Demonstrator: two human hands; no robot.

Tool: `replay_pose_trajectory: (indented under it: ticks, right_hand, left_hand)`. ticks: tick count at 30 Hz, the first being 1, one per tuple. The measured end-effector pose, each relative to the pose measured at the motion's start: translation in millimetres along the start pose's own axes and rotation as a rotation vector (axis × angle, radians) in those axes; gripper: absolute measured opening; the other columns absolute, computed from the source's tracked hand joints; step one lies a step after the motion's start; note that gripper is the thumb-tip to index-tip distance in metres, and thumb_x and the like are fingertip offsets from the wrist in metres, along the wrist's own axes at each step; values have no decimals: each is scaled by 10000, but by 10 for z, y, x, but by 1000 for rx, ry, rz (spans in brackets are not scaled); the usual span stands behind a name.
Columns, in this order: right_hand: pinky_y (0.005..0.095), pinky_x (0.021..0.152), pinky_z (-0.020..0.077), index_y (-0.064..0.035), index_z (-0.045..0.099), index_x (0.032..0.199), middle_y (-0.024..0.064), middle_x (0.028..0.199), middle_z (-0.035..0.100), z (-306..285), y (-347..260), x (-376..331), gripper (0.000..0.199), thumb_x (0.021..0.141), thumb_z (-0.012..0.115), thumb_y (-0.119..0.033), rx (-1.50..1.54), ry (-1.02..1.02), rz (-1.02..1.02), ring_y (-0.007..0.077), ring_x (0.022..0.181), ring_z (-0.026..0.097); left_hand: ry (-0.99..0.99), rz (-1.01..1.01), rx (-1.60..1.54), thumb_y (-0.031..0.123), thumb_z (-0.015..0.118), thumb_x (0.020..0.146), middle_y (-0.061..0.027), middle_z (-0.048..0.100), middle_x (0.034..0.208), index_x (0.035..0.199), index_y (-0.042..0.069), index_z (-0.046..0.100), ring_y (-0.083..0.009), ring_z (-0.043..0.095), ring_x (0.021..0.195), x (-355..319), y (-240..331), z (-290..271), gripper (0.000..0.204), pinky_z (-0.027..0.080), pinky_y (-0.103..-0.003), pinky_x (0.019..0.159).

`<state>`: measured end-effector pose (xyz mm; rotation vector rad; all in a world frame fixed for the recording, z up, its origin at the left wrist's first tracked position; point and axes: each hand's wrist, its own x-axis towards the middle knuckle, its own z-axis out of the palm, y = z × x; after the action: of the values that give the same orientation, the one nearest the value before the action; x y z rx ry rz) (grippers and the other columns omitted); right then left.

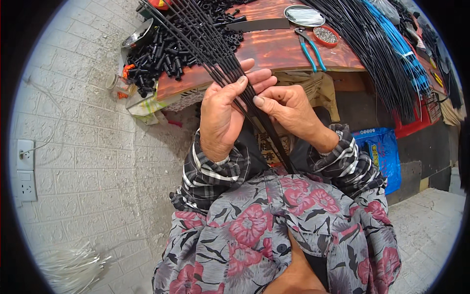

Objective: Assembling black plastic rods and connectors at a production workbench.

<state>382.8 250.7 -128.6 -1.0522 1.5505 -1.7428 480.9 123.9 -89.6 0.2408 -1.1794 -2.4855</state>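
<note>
Black rods [221, 61] (probably light, springy), best held mid-length, are clasped by left hand [221, 113], pinched by right hand [294, 112].

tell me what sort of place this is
Probably a small workshop, perhaps a home one: a bench bears a heap of black parts and pliers.

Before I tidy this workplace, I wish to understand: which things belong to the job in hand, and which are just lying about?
Belonging, seemingly:
- bundle of black rods, in the left hand
- right hand, at that bundle
- similar rods at upper right, probably

Probably just lying about, untouched:
- blue-handled pliers
- dark blade
- blue bag
</note>
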Motion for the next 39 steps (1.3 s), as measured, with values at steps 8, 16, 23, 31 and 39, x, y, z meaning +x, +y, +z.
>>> replay_pose_trajectory:
  ticks: [8,16,23,31,39]
  right_hand:
    - [344,509,449,-11,566,794,141,626,581,-150,-103,68,183,941,561,-121,-434,333,-313,250,553,612]
    - [254,520,421,4,715,936,33,636,632,-78,33,50,206,878,699,-193,-80,126,-91,64,572,515]
    - [338,521,429,22,681,923,101,667,631,133,125,31,176,888,656,-148,-127,202,-242,151,562,563]
    - [314,493,415,5,565,836,81,597,549,-11,-143,35,227,955,591,-186,-177,279,-64,131,534,519]
    - [280,515,430,8,691,898,48,605,600,140,49,-68,236,854,734,-219,-122,127,-85,85,576,546]
  left_hand:
    - [81,-31,11,63,487,949,-269,606,1173,1292,-92,444,-371,614,1102,74,-50,-110,380,487,-468,976]
    - [-28,-61,-30,80,464,972,-289,548,1265,1332,-106,410,-385,551,1198,100,-76,-92,408,446,-475,1039]
    - [-31,-60,-5,66,446,976,-290,538,1280,1328,-104,421,-373,535,1224,95,-69,-108,392,431,-451,1057]
    - [6,-49,-59,75,473,964,-269,524,1297,1329,-116,403,-342,539,1223,23,-67,-211,417,418,-447,1072]
    - [-37,-94,-27,21,454,913,-303,504,1308,1348,-123,371,-374,503,1262,11,0,-146,466,419,-455,1074]
